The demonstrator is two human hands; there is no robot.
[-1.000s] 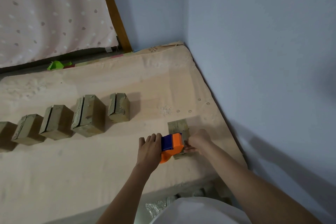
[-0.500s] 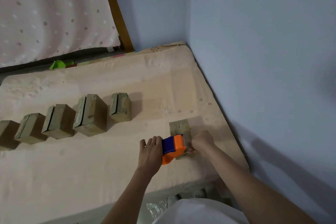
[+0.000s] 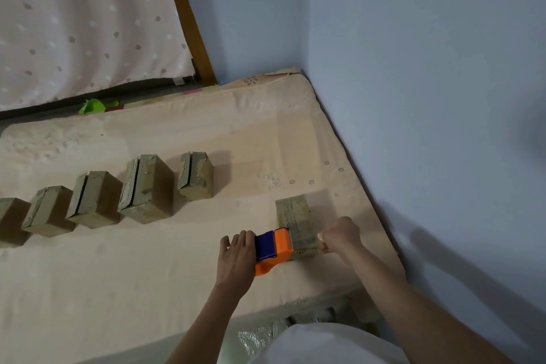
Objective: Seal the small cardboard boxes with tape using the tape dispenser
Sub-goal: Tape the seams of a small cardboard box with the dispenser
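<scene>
A small cardboard box (image 3: 295, 217) lies flat near the right edge of the mattress. An orange and blue tape dispenser (image 3: 273, 250) rests against the box's near left end. My left hand (image 3: 236, 257) grips the dispenser from its left side. My right hand (image 3: 339, 235) is closed at the box's near right corner, pinching what looks like the tape end or the box edge. Several other small boxes stand in a row to the left, among them one (image 3: 196, 176) nearest and a taller one (image 3: 147, 189).
The beige mattress (image 3: 147, 275) fills the scene, with blue walls (image 3: 413, 97) close on the right and at the back. A dotted pink curtain (image 3: 74, 23) and wooden post (image 3: 189, 18) stand behind. A green scrap (image 3: 94, 105) lies beyond the far edge.
My right hand has shifted a little to the right, away from the dispenser, exposing more of the box's top. My left hand and the dispenser stay nearly in place.
</scene>
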